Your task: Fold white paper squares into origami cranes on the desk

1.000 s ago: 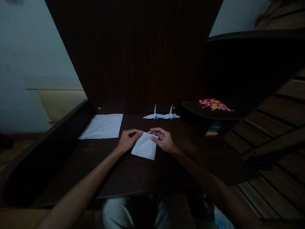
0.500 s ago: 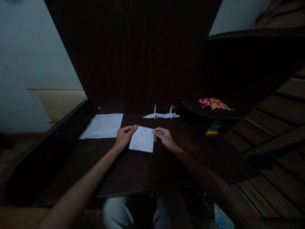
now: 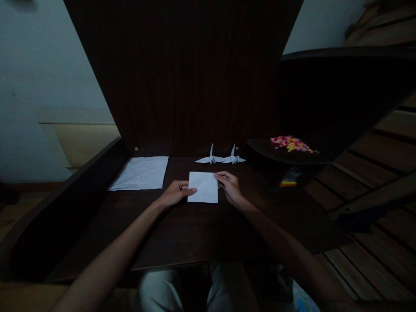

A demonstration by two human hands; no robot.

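Observation:
A small white square of paper (image 3: 204, 188), faintly creased, is held up between my hands over the dark desk. My left hand (image 3: 177, 192) pinches its left edge, thumb lying on the front and fingers behind. At the upper right corner, my right hand (image 3: 229, 185) grips the paper between thumb and fingers. Just beyond it, two white folded paper cranes (image 3: 221, 159) rest in a row against the back panel. To the left lies a larger stack of white paper sheets (image 3: 141, 173), slightly wrinkled.
A curved dark shelf (image 3: 260, 149) on the right bears a heap of small pink, red and yellow pieces (image 3: 292, 143). Beneath it sits a small box with a yellow-orange edge (image 3: 288, 183). A raised side board (image 3: 65, 190) borders the desk (image 3: 182, 242) on the left.
The paper square has shifted right and turned straighter. My left hand has slid from its upper left corner down to the left edge; my right hand stays at the upper right.

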